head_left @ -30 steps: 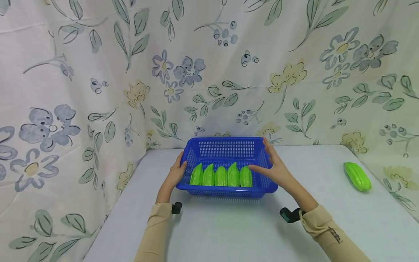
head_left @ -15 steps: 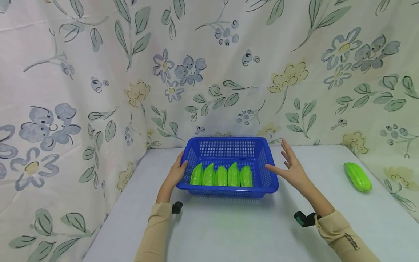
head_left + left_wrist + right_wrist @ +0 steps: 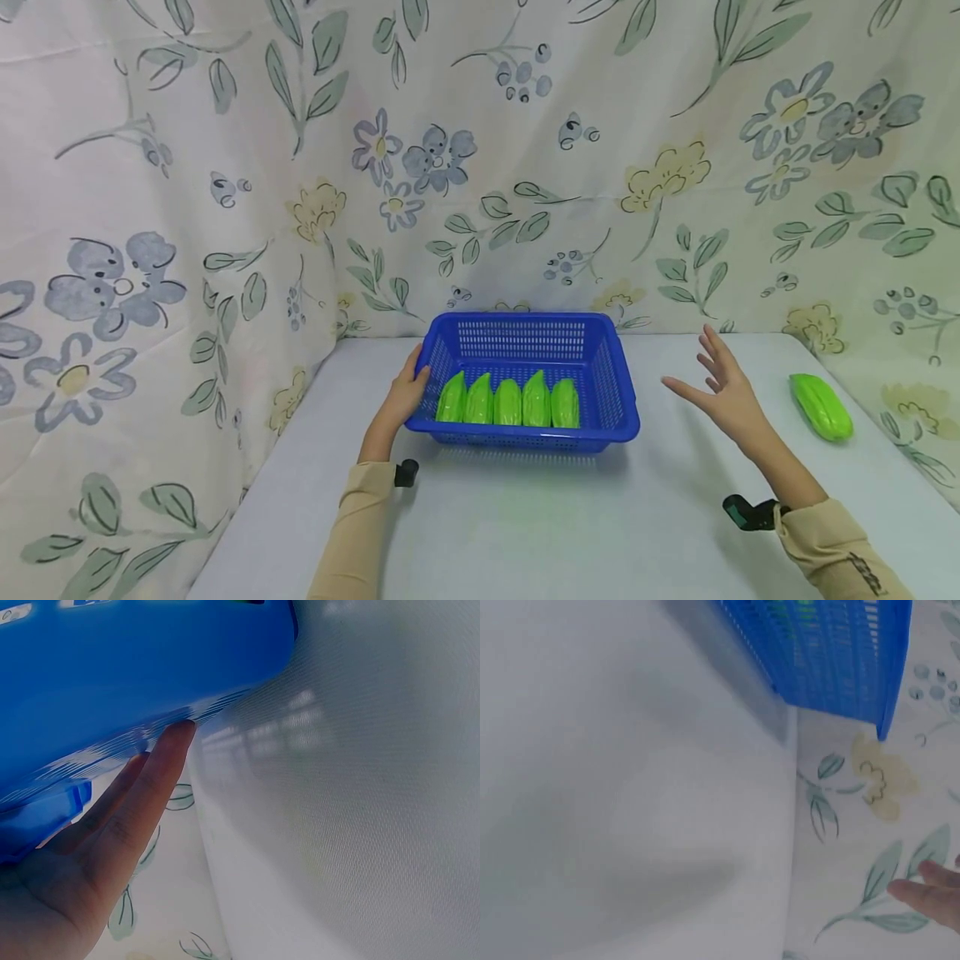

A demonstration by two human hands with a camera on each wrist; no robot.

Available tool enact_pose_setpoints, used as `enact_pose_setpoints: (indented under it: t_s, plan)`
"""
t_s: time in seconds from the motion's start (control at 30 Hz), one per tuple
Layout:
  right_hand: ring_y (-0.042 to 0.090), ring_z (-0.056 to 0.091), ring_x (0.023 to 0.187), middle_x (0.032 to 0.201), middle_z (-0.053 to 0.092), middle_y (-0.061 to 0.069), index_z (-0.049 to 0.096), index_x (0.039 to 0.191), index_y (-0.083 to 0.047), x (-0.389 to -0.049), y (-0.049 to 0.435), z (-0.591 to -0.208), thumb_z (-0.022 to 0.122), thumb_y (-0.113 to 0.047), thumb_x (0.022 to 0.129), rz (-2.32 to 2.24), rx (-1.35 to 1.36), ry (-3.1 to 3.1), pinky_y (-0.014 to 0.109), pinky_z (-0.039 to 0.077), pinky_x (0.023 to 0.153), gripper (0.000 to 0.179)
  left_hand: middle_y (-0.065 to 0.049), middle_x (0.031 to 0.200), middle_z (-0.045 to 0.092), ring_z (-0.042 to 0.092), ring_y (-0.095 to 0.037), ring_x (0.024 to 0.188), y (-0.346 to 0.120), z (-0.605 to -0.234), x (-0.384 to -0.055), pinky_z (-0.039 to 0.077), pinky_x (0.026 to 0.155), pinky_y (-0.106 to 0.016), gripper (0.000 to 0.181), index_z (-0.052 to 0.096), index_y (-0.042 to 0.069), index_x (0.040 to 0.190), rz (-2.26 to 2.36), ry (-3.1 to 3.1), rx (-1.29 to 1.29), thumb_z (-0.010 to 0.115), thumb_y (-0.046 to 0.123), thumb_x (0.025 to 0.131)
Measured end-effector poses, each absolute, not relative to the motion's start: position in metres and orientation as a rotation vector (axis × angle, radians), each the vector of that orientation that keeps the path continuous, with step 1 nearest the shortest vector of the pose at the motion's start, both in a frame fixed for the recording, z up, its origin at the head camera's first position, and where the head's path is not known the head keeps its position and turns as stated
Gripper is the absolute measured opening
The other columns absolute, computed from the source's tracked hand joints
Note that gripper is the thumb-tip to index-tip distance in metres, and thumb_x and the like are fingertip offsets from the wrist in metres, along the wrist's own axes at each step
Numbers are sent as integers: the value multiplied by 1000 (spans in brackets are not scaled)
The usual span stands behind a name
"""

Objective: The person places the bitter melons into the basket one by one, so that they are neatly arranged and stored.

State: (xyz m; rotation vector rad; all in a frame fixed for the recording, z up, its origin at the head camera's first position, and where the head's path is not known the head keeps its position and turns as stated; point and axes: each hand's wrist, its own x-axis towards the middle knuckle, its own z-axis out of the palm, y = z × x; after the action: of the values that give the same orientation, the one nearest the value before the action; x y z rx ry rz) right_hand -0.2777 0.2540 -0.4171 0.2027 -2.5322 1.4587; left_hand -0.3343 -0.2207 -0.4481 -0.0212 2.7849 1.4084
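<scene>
A blue plastic basket (image 3: pixel 517 435) with slotted walls sits at the middle of the table, and several bright green, ridged vegetables like bitter melons (image 3: pixel 507 404) lie side by side in it. My left hand (image 3: pixel 402 396) holds the basket's left side, thumb at the rim. In the left wrist view, its fingers (image 3: pixel 150 795) reach along the outside of the basket (image 3: pixel 150 660). My right hand (image 3: pixel 723 400) is in the air between the basket and a lone green ridged vegetable (image 3: pixel 821 407), fingers spread and holding nothing. Only its fingertips (image 3: pixel 922 895) show in the right wrist view.
The white table (image 3: pixel 510 533) ends at a floral cloth (image 3: pixel 517 167) hanging close behind the basket, with more cloth along the left side. A dark wrist camera (image 3: pixel 407 473) is on the left wrist, another dark camera (image 3: pixel 750 512) on the right.
My right hand has left the basket's right side and moved right through the air toward the lone green vegetable. The left hand and the basket have stayed in place.
</scene>
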Motion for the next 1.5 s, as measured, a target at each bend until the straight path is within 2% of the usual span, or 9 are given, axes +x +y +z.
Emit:
enact_pose_setpoints:
  t_s: [0.4, 0.5, 0.6, 0.77, 0.83, 0.9, 1.0, 1.03, 1.5]
  plan:
    - [44, 12, 148, 164, 2, 19, -6, 155, -39, -272, 299, -424, 66, -28, 94, 1445, 116, -2522, 67, 15, 113, 95, -22, 161, 21, 22, -46, 147, -221, -448, -335, 21, 116, -64, 59, 9, 16, 158, 1406, 2799, -20, 33, 27, 106]
    - [35, 16, 151, 166, 6, 13, -2, 155, -39, -272, 312, -428, 65, -26, 95, 1427, 70, -2509, 33, 22, 123, 91, -21, 161, 20, 21, -46, 147, -221, -448, -335, 21, 116, -64, 59, 8, 17, 159, 1412, 2790, -21, 33, 27, 106]
    - [27, 19, 152, 166, 7, 4, -1, 155, -41, -270, 323, -430, 63, -29, 96, 1412, 9, -2516, 0, 29, 103, 88, -21, 162, 20, 21, -46, 147, -221, -448, -334, 21, 116, -64, 59, 8, 17, 159, 1413, 2789, -22, 33, 27, 106]
    - [23, 18, 152, 166, 6, 1, -2, 154, -43, -266, 340, -431, 62, -33, 96, 1356, -58, -2549, -8, 28, 89, 88, -23, 161, 20, 22, -48, 146, -221, -449, -336, 22, 116, -65, 58, 9, 14, 158, 1407, 2801, -11, 33, 26, 106]
    - [25, 18, 152, 166, 5, 4, -3, 153, -43, -266, 347, -430, 62, -35, 95, 1321, -85, -2567, 2, 30, 105, 88, -23, 161, 21, 22, -48, 146, -221, -449, -336, 22, 116, -65, 58, 9, 13, 158, 1407, 2806, -10, 33, 26, 106]
    - [29, 15, 152, 166, 3, 7, -7, 152, -44, -266, 353, -430, 62, -37, 95, 1312, -118, -2582, 25, 30, 118, 90, -23, 160, 22, 23, -48, 146, -221, -448, -336, 22, 115, -65, 58, 10, 13, 158, 1405, 2809, -11, 33, 27, 106]
    - [34, 11, 151, 165, 1, 12, -9, 152, -42, -269, 362, -432, 61, -40, 95, 1305, -185, -2588, 62, 21, 115, 91, -23, 160, 22, 23, -47, 146, -221, -448, -335, 22, 116, -65, 58, 10, 13, 158, 1402, 2807, -18, 33, 27, 106]
    - [37, 10, 151, 164, 0, 14, -10, 153, -41, -270, 365, -432, 61, -41, 95, 1310, -202, -2584, 66, 19, 113, 92, -23, 161, 22, 23, -47, 146, -221, -447, -335, 22, 116, -65, 58, 9, 14, 158, 1401, 2806, -21, 33, 27, 106]
    - [52, 4, 146, 161, -2, 26, -10, 157, -16, -271, 391, -438, 58, -42, 95, 1270, -364, -2566, 72, 14, 111, 96, -24, 161, 20, 23, -48, 146, -221, -445, -333, 23, 115, -65, 58, 9, 15, 158, 1392, 2801, -23, 33, 26, 107]
